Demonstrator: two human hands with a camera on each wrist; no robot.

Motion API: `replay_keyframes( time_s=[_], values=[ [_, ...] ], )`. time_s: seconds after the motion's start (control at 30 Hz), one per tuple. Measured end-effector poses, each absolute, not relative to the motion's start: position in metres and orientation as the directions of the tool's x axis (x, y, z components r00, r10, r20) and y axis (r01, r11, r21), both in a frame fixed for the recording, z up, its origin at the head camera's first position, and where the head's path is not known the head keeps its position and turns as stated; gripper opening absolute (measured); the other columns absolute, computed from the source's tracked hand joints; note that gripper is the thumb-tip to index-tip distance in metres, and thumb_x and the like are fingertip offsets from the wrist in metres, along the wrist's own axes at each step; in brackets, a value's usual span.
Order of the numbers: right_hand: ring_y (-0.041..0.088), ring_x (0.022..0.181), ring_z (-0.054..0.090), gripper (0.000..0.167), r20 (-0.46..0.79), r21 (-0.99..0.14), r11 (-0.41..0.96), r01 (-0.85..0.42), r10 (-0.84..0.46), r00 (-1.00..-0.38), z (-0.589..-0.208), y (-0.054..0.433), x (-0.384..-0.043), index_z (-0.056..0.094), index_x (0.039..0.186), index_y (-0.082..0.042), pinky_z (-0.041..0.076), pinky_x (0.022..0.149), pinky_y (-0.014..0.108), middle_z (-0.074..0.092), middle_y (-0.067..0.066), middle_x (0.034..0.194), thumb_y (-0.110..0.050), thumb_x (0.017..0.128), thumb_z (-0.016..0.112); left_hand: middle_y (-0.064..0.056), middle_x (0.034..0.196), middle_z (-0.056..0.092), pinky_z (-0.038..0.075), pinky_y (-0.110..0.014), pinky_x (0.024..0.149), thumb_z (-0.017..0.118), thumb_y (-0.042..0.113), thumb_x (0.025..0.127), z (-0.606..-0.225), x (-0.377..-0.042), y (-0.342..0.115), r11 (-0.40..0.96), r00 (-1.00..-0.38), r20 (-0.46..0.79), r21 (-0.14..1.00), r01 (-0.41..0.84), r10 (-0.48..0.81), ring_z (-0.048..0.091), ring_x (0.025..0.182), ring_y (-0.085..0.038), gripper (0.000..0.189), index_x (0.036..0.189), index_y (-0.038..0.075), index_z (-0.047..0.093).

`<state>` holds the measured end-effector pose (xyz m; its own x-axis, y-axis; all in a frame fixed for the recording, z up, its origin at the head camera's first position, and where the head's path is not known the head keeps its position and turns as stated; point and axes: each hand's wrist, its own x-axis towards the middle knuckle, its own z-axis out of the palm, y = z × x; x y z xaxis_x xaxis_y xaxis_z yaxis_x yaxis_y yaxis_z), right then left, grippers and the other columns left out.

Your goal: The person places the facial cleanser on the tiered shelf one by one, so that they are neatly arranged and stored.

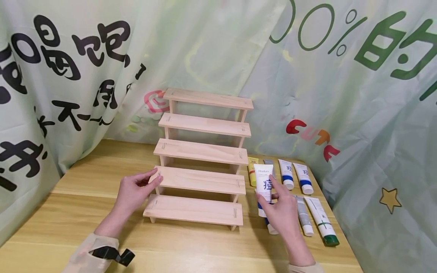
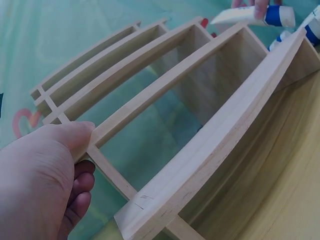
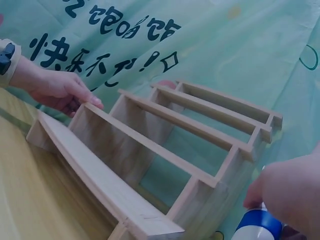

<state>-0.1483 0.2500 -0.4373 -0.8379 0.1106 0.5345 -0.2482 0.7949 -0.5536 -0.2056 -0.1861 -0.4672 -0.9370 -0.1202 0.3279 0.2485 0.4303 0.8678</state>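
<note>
A pale wooden stepped rack [image 1: 199, 180] with several tiers stands on the table. My left hand [image 1: 134, 189] pinches the left end of its second tier from the bottom, thumb on top, as the left wrist view also shows. To the right of the rack my right hand [image 1: 281, 206] holds a white squeeze tube [image 1: 263, 178] with a blue band, cap end down, between thumb and fingers. In the right wrist view only the tube's blue band and white cap [image 3: 257, 227] show below that hand. All visible tiers of the rack are bare.
Several tubes lie on the table right of the rack: a yellow tube [image 1: 252, 170], two white-and-blue tubes [image 1: 286, 172], a grey tube [image 1: 304, 216] and a white tube with a green cap [image 1: 322, 220]. A printed curtain [image 1: 211, 45] hangs behind and at both sides.
</note>
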Motion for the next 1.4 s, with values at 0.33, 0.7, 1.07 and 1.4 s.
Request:
replay_keyframes(
  time_s=[0.33, 0.7, 1.07, 1.4],
  values=[
    [0.027, 0.076, 0.073, 0.074, 0.630, -0.589, 0.726, -0.353, 0.139, -0.764, -0.422, 0.251, -0.156, 0.062, 0.149, -0.007, 0.053, 0.062, 0.014, 0.072, 0.018, 0.113, -0.008, 0.081, 0.093, -0.016, 0.114, 0.077, 0.052, -0.019, 0.066, 0.088, 0.037, 0.090, -0.468, -0.203, -0.188, 0.389, -0.948, 0.293, 0.894, 0.224, -0.127, 0.063, 0.080, -0.015, 0.043, 0.122, 0.011, 0.081],
    [0.030, 0.080, 0.074, 0.072, 0.725, -0.553, 0.701, -0.450, 0.140, -0.674, -0.390, 0.243, -0.173, 0.062, 0.148, -0.011, 0.052, 0.066, 0.011, 0.074, 0.016, 0.119, -0.009, 0.083, 0.092, -0.014, 0.118, 0.076, 0.054, -0.019, 0.068, 0.088, 0.037, 0.090, -0.471, -0.204, -0.188, 0.368, -0.950, 0.285, 0.903, 0.221, -0.130, 0.066, 0.084, -0.013, 0.044, 0.123, 0.010, 0.080],
    [0.032, 0.088, 0.075, 0.072, 0.798, -0.525, 0.649, -0.551, 0.152, -0.583, -0.345, 0.231, -0.197, 0.063, 0.148, -0.016, 0.052, 0.070, 0.011, 0.073, 0.016, 0.121, -0.006, 0.083, 0.092, -0.014, 0.118, 0.076, 0.054, -0.018, 0.070, 0.089, 0.035, 0.089, -0.470, -0.201, -0.186, 0.351, -0.947, 0.290, 0.909, 0.226, -0.141, 0.066, 0.086, -0.013, 0.043, 0.123, 0.011, 0.080],
    [0.029, 0.097, 0.074, 0.070, 0.833, -0.511, 0.646, -0.567, 0.211, -0.511, -0.309, 0.223, -0.225, 0.063, 0.148, -0.019, 0.051, 0.075, 0.011, 0.072, 0.013, 0.124, -0.009, 0.084, 0.091, -0.014, 0.117, 0.076, 0.053, -0.018, 0.068, 0.089, 0.032, 0.089, -0.470, -0.202, -0.183, 0.336, -0.942, 0.302, 0.911, 0.241, -0.143, 0.064, 0.083, -0.014, 0.041, 0.123, 0.010, 0.080]
  ],
)
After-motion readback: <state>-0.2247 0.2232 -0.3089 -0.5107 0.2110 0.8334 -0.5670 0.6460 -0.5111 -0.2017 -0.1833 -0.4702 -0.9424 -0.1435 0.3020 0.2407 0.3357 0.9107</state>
